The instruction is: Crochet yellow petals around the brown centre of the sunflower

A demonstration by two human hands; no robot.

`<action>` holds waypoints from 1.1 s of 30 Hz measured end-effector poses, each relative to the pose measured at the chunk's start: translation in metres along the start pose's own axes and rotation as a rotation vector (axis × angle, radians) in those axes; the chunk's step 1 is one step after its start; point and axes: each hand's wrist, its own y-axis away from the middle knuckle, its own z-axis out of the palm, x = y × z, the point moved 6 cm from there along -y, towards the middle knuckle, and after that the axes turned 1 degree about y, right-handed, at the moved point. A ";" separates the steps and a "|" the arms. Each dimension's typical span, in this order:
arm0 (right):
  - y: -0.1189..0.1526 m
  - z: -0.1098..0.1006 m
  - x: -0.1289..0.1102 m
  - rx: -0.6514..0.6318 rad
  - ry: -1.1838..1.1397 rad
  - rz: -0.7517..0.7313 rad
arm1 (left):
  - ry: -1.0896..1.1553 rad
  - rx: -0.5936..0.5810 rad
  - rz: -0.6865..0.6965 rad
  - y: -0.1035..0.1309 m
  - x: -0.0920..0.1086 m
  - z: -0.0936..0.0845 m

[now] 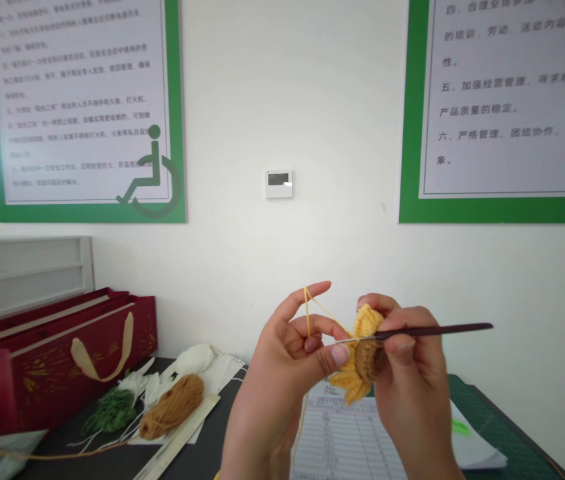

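Observation:
My left hand (282, 360) pinches the edge of a yellow and brown crocheted flower (368, 360) between thumb and a finger. Its raised index finger has yellow yarn (307, 310) looped round it, and the strand runs down to the flower. In my right hand (412, 373) a crochet hook (442, 329) with a dark handle is gripped between thumb and fingers. The hook's thin metal tip points left and lies at the flower's edge, by my left thumb. My right fingers also touch the flower's petals. Both hands are held up above the table.
Brown yarn (172, 407), green yarn (110, 412) and white yarn (195, 360) lie on the dark table at left, beside a ruler (177, 437). Dark red gift bags (62, 367) stand behind. Printed sheets (345, 440) and a green cutting mat (502, 417) lie below my hands.

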 end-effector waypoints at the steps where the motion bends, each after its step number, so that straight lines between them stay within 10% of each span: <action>1: -0.001 -0.001 0.002 0.001 -0.014 0.030 | 0.024 -0.025 0.000 0.000 0.001 0.000; 7: -0.005 0.004 0.009 -0.126 -0.135 0.195 | 0.073 -0.023 0.012 -0.003 0.003 -0.003; 17: -0.010 -0.003 0.005 -0.334 0.007 0.142 | -0.490 0.361 0.365 0.023 0.024 0.002; 33: -0.013 -0.001 -0.010 -0.235 0.162 -0.088 | -0.534 0.299 0.282 0.025 0.019 0.016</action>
